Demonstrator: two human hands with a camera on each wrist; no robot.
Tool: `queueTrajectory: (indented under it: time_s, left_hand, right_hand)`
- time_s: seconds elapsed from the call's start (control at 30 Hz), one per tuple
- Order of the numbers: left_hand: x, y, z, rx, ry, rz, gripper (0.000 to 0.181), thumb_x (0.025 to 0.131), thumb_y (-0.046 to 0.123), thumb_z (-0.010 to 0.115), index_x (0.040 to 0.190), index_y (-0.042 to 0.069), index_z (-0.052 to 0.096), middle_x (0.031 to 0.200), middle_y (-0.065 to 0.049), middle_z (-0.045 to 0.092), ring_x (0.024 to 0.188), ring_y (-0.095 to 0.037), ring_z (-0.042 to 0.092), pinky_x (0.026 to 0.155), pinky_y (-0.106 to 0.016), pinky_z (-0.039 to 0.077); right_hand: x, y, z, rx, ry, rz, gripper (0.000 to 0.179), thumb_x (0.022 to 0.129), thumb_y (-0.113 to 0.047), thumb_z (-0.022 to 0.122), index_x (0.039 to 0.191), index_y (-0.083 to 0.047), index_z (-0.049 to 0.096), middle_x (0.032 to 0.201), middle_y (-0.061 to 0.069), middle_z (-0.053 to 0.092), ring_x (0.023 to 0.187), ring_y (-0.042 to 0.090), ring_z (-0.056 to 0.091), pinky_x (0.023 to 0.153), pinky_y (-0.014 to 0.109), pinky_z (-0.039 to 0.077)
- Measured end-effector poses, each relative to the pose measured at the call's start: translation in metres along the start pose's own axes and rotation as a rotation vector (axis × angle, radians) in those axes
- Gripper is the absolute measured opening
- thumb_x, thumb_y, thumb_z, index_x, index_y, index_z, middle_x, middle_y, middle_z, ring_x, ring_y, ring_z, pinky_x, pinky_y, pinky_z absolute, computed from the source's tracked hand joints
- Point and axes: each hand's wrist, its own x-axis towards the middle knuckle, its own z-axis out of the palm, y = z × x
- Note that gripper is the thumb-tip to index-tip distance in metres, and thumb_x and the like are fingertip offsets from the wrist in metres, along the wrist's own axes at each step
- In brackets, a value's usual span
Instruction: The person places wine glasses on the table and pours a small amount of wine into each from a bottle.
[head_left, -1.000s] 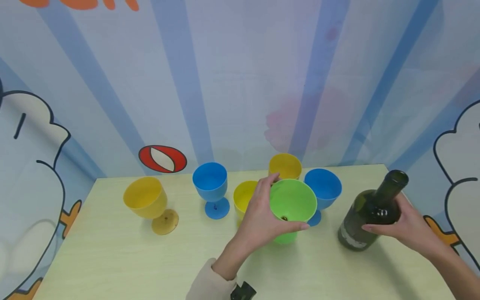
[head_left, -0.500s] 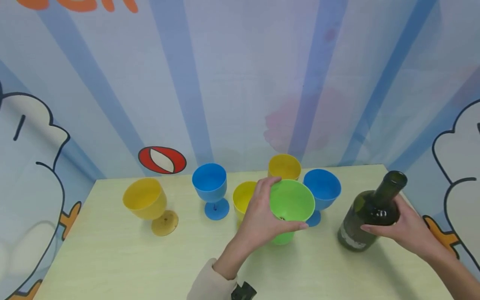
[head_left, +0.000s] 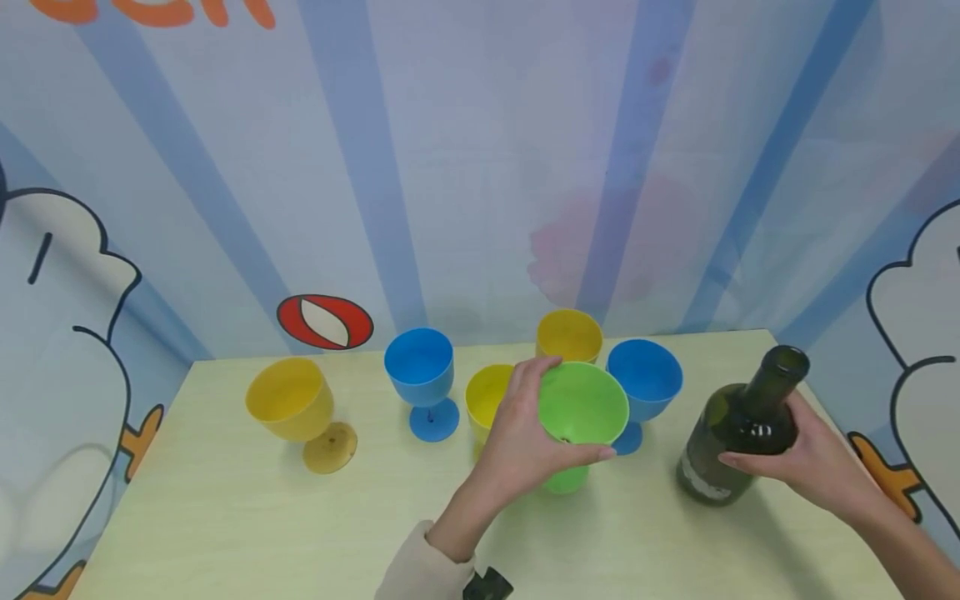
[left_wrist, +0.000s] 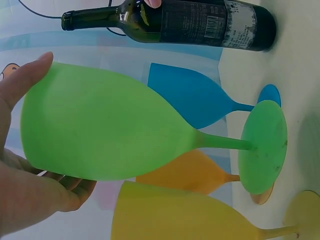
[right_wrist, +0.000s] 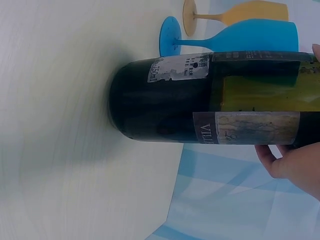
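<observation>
My left hand (head_left: pixel 525 437) grips a green goblet (head_left: pixel 585 404) round its bowl, thumb in front and fingers at the far side. In the left wrist view the same green goblet (left_wrist: pixel 110 125) shows its stem and round foot. At the right of the head view, my right hand (head_left: pixel 813 458) holds a dark green wine bottle (head_left: pixel 735 442) upright, thumb across its shoulder. The right wrist view shows torn labels on the bottle (right_wrist: pixel 200 100), whose base is down at the table. Behind the green goblet are a blue goblet (head_left: pixel 645 379) and a yellow goblet (head_left: pixel 568 333).
Left of my left hand stand another yellow goblet (head_left: pixel 487 396), a blue goblet (head_left: pixel 420 367) and a yellow goblet (head_left: pixel 288 400) at the far left. All are on the pale wooden table (head_left: pixel 247 533). A printed cloth backdrop (head_left: pixel 480 167) rises behind its back edge.
The bottle's neck has tilted very slightly left with my right hand. My left hand stays on the green goblet, which has hardly moved; the other goblets stand as before.
</observation>
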Motion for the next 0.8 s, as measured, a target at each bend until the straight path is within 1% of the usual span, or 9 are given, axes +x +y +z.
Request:
queueTrajectory:
  time_s: [0.07,0.17,0.3,0.4,0.5,0.57,0.67,0.73,0.8]
  left_hand:
    - [-0.0001,-0.0004,0.0006,-0.003,0.002,-0.002,0.092,0.061,0.035,0.084,0.135,0.014,0.036,0.135,-0.001,0.035,0.114,-0.024,0.043,0.089,-0.043,0.044]
    - [-0.0001,-0.0007,0.0015,-0.002,0.002,-0.008,0.093,0.061,0.035,0.084,0.136,0.014,0.035,0.135,-0.002,0.035,0.114,-0.024,0.043,0.088,-0.043,0.044]
    - [0.0005,-0.0012,0.0028,0.0,-0.005,-0.024,0.094,0.061,0.036,0.084,0.137,0.015,0.034,0.136,-0.002,0.034,0.114,-0.025,0.043,0.087,-0.044,0.045]
    - [0.0003,-0.0011,0.0037,0.005,-0.015,-0.042,0.096,0.061,0.038,0.084,0.138,0.016,0.033,0.137,-0.003,0.035,0.115,-0.025,0.042,0.088,-0.044,0.044]
    - [0.0002,-0.0009,0.0046,0.013,-0.021,-0.051,0.096,0.061,0.038,0.084,0.139,0.016,0.032,0.136,-0.004,0.037,0.115,-0.024,0.042,0.088,-0.045,0.043]
    - [0.0005,-0.0014,0.0056,0.014,-0.025,-0.049,0.096,0.061,0.039,0.084,0.139,0.016,0.033,0.136,-0.004,0.037,0.115,-0.024,0.042,0.088,-0.044,0.044]
    - [0.0007,-0.0019,0.0065,0.01,-0.033,-0.048,0.095,0.061,0.039,0.083,0.138,0.016,0.033,0.134,-0.004,0.038,0.113,-0.024,0.043,0.086,-0.044,0.044]
    - [0.0007,-0.0021,0.007,0.01,-0.037,-0.049,0.095,0.061,0.039,0.083,0.138,0.016,0.034,0.134,-0.004,0.038,0.113,-0.024,0.043,0.086,-0.043,0.045]
    - [0.0006,-0.0021,0.0074,0.013,-0.038,-0.049,0.095,0.061,0.038,0.084,0.138,0.016,0.034,0.133,-0.004,0.039,0.112,-0.024,0.043,0.085,-0.043,0.045]
  right_hand:
    - [0.0001,0.0004,0.0009,0.008,0.007,-0.004,0.088,0.073,-0.022,0.077,0.138,-0.002,0.022,0.122,0.027,0.045,0.107,0.046,0.046,0.077,0.057,0.044]
    - [0.0002,0.0013,0.0024,0.026,0.02,-0.019,0.087,0.073,-0.017,0.077,0.138,-0.002,0.022,0.123,0.025,0.045,0.105,0.021,0.051,0.078,0.047,0.046]
    - [-0.0001,0.0008,0.0045,0.045,0.035,-0.033,0.086,0.072,-0.015,0.078,0.137,-0.002,0.023,0.122,0.022,0.045,0.095,-0.01,0.042,0.074,0.026,0.046]
    - [-0.0003,-0.0003,0.0056,0.054,0.039,-0.033,0.085,0.072,-0.015,0.078,0.136,-0.002,0.023,0.122,0.022,0.045,0.094,-0.012,0.041,0.074,0.028,0.046]
    - [-0.0003,-0.0016,0.0069,0.048,0.04,-0.025,0.085,0.072,-0.015,0.078,0.136,-0.001,0.023,0.122,0.021,0.045,0.096,-0.008,0.042,0.077,0.04,0.046]
    - [-0.0004,-0.0024,0.0079,0.048,0.043,-0.022,0.086,0.072,-0.015,0.078,0.136,0.0,0.023,0.122,0.022,0.044,0.1,0.003,0.046,0.079,0.049,0.044]
    - [-0.0005,-0.0035,0.0091,0.053,0.048,-0.027,0.086,0.071,-0.013,0.078,0.136,0.001,0.023,0.122,0.023,0.044,0.105,0.024,0.049,0.079,0.054,0.043]
    - [-0.0009,-0.0039,0.0097,0.046,0.052,-0.026,0.086,0.071,-0.013,0.078,0.136,0.001,0.024,0.122,0.023,0.044,0.105,0.024,0.049,0.079,0.048,0.045]
    - [-0.0016,-0.0045,0.0103,0.037,0.055,-0.03,0.086,0.071,-0.014,0.079,0.135,0.001,0.024,0.122,0.022,0.044,0.104,0.017,0.048,0.078,0.044,0.045]
